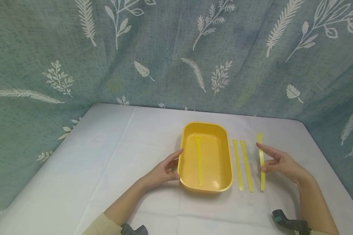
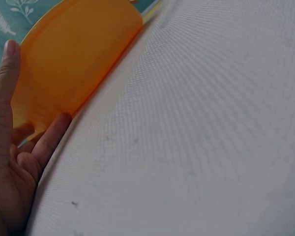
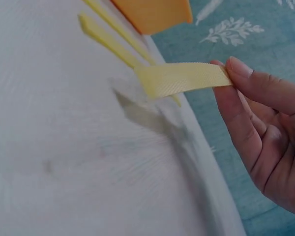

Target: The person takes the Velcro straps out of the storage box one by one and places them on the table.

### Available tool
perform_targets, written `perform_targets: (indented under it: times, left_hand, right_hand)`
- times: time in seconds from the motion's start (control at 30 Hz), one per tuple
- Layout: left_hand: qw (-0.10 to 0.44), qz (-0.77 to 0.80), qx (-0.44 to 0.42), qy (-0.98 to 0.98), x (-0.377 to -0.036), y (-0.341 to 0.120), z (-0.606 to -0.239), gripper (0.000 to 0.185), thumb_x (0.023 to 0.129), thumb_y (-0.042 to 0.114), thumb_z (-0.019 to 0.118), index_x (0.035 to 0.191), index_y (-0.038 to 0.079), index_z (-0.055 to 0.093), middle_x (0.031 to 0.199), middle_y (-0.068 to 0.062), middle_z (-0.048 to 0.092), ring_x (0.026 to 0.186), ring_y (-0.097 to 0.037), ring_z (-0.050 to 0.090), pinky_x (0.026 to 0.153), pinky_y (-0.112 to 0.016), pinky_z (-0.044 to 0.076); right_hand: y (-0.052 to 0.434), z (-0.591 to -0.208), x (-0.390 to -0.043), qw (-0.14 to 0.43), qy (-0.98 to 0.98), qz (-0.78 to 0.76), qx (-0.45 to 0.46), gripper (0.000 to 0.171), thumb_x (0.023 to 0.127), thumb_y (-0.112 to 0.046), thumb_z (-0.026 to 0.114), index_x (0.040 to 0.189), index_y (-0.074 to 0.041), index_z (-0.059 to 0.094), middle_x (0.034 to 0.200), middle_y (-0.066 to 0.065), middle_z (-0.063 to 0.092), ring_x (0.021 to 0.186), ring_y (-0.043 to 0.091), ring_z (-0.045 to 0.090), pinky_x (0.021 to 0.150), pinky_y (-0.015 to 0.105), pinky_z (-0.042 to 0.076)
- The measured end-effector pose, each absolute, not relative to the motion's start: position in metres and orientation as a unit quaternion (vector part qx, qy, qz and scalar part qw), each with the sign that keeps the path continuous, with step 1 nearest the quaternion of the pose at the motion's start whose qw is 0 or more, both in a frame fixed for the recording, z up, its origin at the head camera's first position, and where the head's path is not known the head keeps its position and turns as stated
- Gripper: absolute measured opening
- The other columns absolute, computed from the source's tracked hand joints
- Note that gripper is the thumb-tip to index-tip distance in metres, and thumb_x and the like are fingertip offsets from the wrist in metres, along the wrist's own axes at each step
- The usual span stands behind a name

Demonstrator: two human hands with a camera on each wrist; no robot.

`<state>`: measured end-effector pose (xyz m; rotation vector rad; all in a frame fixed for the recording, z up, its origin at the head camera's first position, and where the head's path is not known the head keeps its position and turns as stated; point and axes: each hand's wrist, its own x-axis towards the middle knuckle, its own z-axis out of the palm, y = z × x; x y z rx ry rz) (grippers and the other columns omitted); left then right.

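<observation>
My right hand (image 1: 283,164) pinches a yellow cable strap (image 1: 261,160) between thumb and fingers. In the right wrist view the strap (image 3: 187,78) hangs raised above its shadow on the cloth. To its left, a yellow strap (image 1: 238,166) and another yellow strap (image 1: 247,168) lie side by side, each with a wider slotted head at the far end. My left hand (image 1: 163,169) rests against the left side of a yellow-orange tray (image 1: 186,187), fingers and thumb spread along its outer wall (image 2: 83,54). One more yellow strap (image 1: 199,163) lies lengthwise inside the tray.
White cloth (image 1: 120,147) covers the table. Behind it and along the sides hangs a green-blue curtain (image 1: 164,65) with white leaf prints. Dark wrist straps (image 1: 291,223) sit on both forearms.
</observation>
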<state>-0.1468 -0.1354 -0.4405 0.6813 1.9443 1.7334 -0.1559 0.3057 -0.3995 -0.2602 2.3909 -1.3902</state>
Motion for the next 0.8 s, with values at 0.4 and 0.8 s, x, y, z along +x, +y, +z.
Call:
perform_targets:
  times: [0.4,0.8]
  left_hand:
    - [0.228,0.631,0.239,0.702,-0.146,-0.135,-0.44,0.085,0.079,0.014,0.069,0.145,0.029,0.018,0.153,0.002,0.009,0.138,-0.028,0.02,0.088,-0.029,0.049]
    - [0.226,0.626,0.236,0.708,-0.147,-0.137,-0.442,0.084,0.078,0.021,0.07,0.144,0.032,0.019,0.153,0.004,0.011,0.137,-0.026,0.022,0.089,-0.029,0.049]
  right_hand:
    - [0.303,-0.417,-0.162,0.226,0.82,-0.519,-0.079,0.091,0.074,-0.014,0.074,0.146,-0.016,0.019,0.093,0.015,0.069,0.086,0.025,0.067,0.079,0.01,0.042]
    - [0.299,-0.429,-0.165,0.182,0.837,-0.51,-0.072,0.095,0.068,-0.013,0.078,0.145,-0.011,0.022,0.103,0.019,0.061,0.079,0.015,0.063,0.07,0.02,0.051]
